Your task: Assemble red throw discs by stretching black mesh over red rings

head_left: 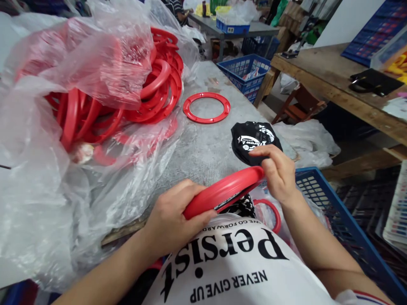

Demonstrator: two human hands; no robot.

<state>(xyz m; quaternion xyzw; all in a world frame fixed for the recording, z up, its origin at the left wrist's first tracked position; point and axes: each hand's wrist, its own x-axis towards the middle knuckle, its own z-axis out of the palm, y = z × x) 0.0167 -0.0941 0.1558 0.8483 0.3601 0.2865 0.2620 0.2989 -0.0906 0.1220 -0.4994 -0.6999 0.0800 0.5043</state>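
Observation:
A red plastic ring (227, 188) is held tilted in front of my shirt, with printed black fabric partly visible inside it. My left hand (178, 212) is closed on its left end, thumb along the near side and fingers over the top. At the ring's right end is my right hand (280, 171), its curled fingers against the rim and its index finger stretched out over a small pile of black printed fabric discs (251, 140). The thumb of my right hand is mostly hidden. Farther back, one flat red ring (206, 108) lies on the grey table (200, 148).
Many red rings (165, 84) spill from a large clear plastic bag (38, 169) on the left. A blue crate (343, 220) stands at my right, near another red ring (270, 214). Beyond are another blue crate (248, 70), a wooden bench (337, 80) and a seated person (179, 10).

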